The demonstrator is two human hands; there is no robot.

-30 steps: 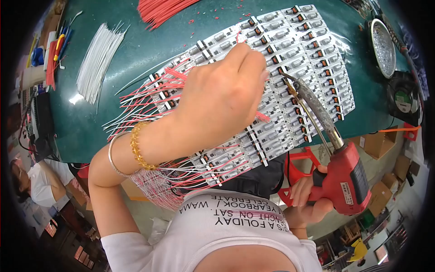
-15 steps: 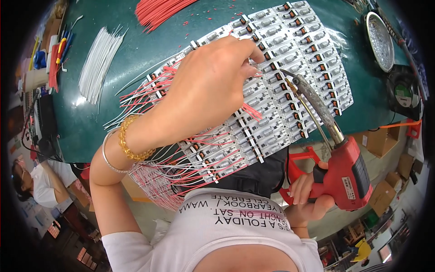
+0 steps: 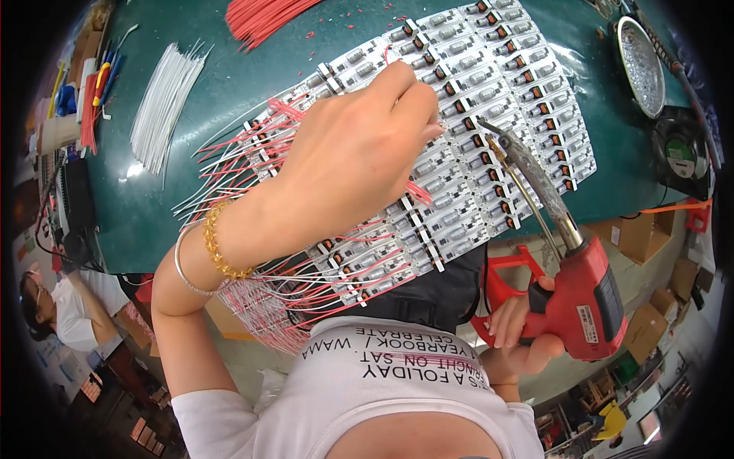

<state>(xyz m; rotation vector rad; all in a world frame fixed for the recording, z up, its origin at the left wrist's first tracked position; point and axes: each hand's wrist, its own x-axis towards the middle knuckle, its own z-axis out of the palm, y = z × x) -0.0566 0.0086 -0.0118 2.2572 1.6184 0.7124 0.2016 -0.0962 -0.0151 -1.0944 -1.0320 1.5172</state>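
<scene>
My left hand [image 3: 367,145] is closed above a sheet of small white circuit boards [image 3: 466,157], its fingertips curled down and mostly hidden. Red wires [image 3: 419,193] stick out from under its palm. In my right hand [image 3: 520,333] is a red soldering gun [image 3: 587,302], gripped by its handle. The gun's dark tip [image 3: 489,126] points at the boards, just right of my left fingertips; whether it touches them I cannot tell. Red and white leads fan out from the left part of the sheet and hang over the table's near edge.
On the green table [image 3: 222,92] lie a bundle of white wires [image 3: 164,111] and a pile of red wires [image 3: 264,19]. A metal dish [image 3: 641,67] and a black fan-like device [image 3: 680,153] stand at the right. Tools [image 3: 103,84] are at far left; another person [image 3: 76,306] sits beyond.
My left fingertips have drawn back slightly from the soldering tip and curled in. The tip has shifted a little to the right. The board sheet has moved very slightly.
</scene>
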